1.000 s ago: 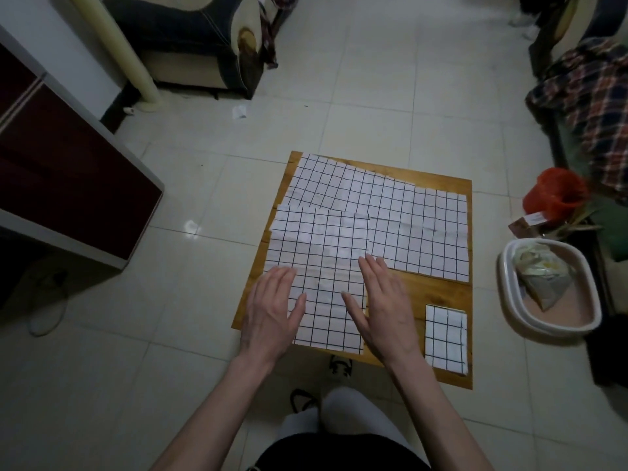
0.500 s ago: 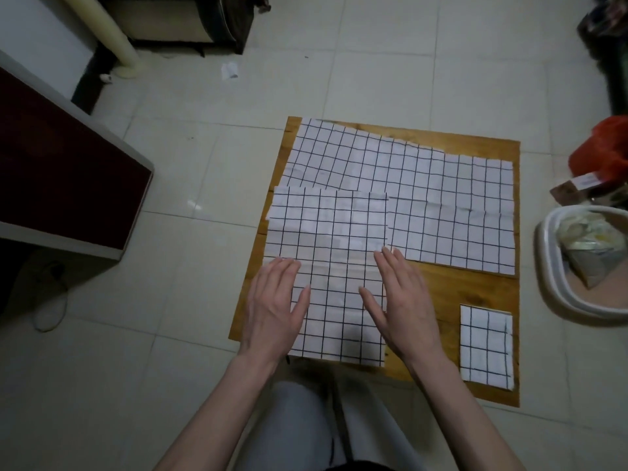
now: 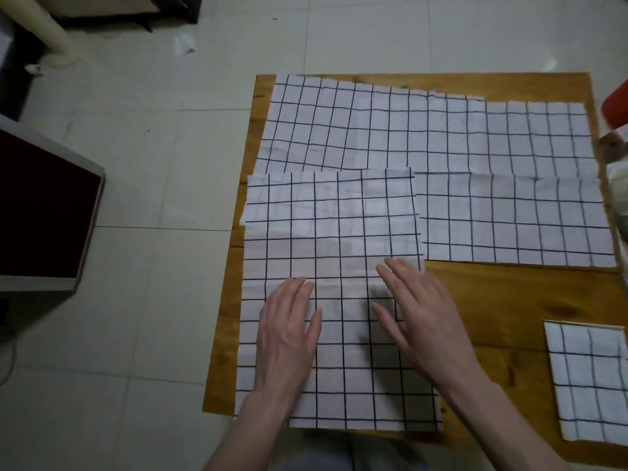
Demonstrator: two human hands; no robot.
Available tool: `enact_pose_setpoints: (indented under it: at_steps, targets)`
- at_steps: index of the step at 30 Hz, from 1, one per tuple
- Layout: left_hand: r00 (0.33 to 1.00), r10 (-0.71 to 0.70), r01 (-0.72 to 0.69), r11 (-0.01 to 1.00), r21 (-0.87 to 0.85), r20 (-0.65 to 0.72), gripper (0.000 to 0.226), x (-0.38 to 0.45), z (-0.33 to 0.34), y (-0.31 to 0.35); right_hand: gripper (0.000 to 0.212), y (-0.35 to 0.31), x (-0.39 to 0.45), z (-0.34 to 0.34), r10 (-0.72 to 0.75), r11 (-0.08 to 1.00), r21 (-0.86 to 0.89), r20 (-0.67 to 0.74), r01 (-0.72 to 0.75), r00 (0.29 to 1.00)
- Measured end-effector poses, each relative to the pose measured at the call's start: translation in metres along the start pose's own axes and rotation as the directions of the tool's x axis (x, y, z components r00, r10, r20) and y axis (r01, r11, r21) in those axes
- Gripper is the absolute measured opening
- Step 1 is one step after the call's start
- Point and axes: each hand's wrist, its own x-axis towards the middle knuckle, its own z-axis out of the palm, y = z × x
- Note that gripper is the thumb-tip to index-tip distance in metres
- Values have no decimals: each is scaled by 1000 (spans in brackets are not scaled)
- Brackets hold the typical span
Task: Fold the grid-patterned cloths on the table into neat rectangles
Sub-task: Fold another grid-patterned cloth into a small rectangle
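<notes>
Bare table (image 3: 492,300) lies right of the near cloth (image 3: 333,232) — small folded cloth (image 3: 591,382) beyond.

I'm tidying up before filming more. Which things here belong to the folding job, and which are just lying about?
Job: near cloth under both flat hands, left hand, right hand; far spread cloth; folded cloth; wooden table.

Lying about: paper scrap, red object, cabinet.

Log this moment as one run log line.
left hand: flat on near cloth | right hand: flat on near cloth | folded cloth: table's near-right
</notes>
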Motion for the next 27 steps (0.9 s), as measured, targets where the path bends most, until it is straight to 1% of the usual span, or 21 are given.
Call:
enact_pose_setpoints:
  at_steps: [6, 11, 15, 19, 24, 27]
  targets:
    - [998, 66, -65, 996, 64, -14, 53, 16, 26, -24, 52, 21, 3, 40, -46, 999, -18, -29, 45, 999]
    - [984, 164, -171, 978, 123, 65, 58, 15, 33, -38, 55, 26, 7, 57, -74, 996, -45, -21, 73, 997]
    - [973, 201, -217, 965, 150, 110, 56, 10, 32, -42, 55, 23, 12, 65, -74, 995, -75, -48, 70, 996]
    - [973, 211, -224, 959, 172, 91, 54, 8, 27, -42, 49, 23, 11, 72, -101, 993, -70, -55, 97, 993]
    - [974, 221, -226, 960, 164, 48, 52, 8, 29, -43, 30, 25, 9, 74, -150, 988, -60, -116, 144, 982]
    - [975, 223, -224, 965, 136, 22, 43, 10, 28, -45, 24, 28, 10, 69, -212, 977, -22, -104, 211, 972]
